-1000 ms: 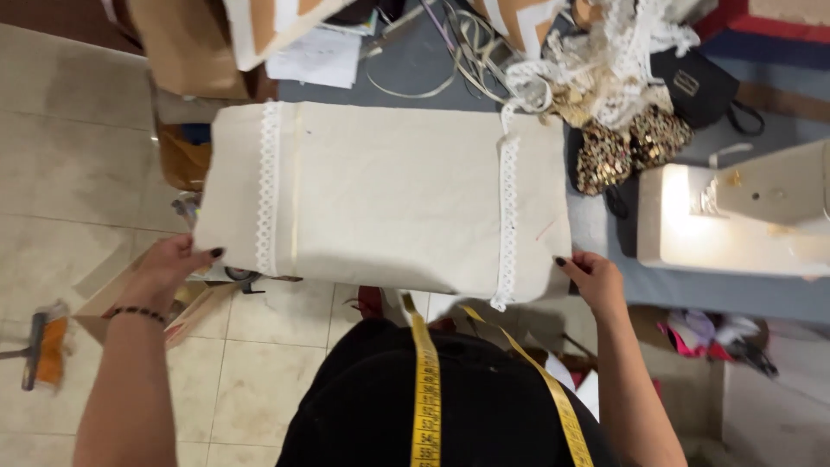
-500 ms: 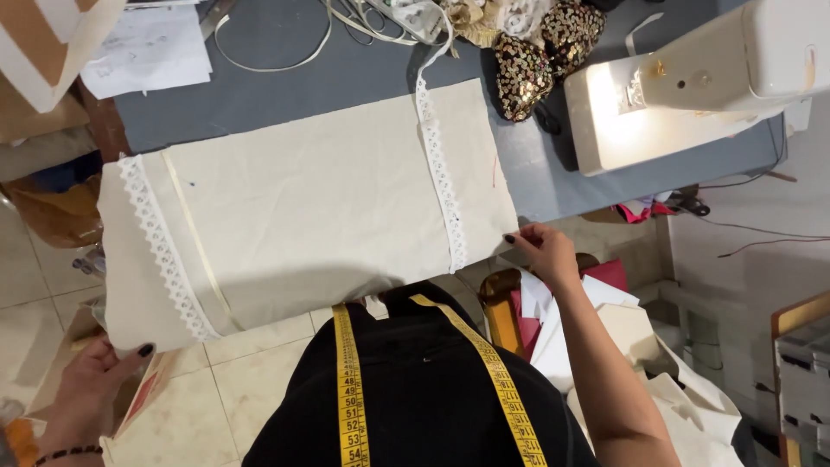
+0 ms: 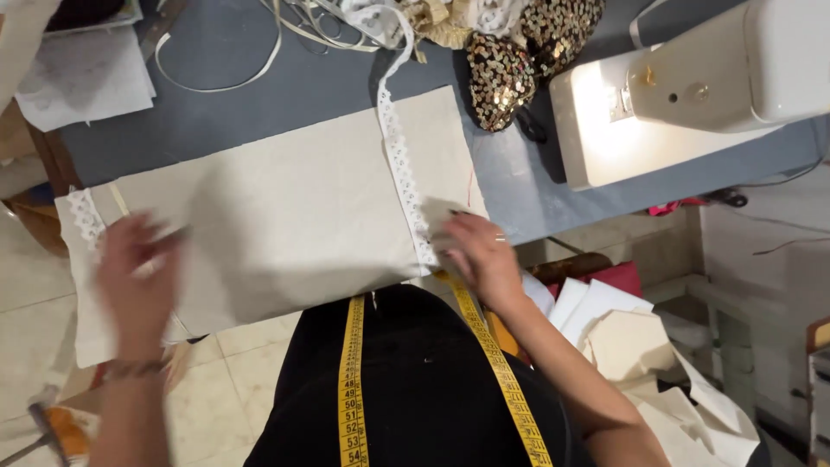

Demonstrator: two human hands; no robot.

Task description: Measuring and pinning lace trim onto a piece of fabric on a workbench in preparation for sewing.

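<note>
A cream cloth panel (image 3: 285, 207) with two white lace strips lies flat on the grey table (image 3: 285, 95). My left hand (image 3: 134, 268), blurred by motion, rests palm down on the panel's left part near the left lace strip (image 3: 85, 218). My right hand (image 3: 480, 251) lies on the panel's right lower corner, fingers spread beside the right lace strip (image 3: 399, 160). A yellow measuring tape (image 3: 353, 372) hangs round my neck over a black top.
A white sewing machine (image 3: 683, 86) with its lamp lit stands at the right of the table. Sequinned fabric (image 3: 519, 52), loose lace and cords lie at the back. Papers (image 3: 82, 78) sit at the far left. Cream cut pieces (image 3: 640, 346) are piled below right.
Both hands have let go of the panel's edges and moved onto its top face. The panel now lies flat on the table, and the view has shifted to the right.
</note>
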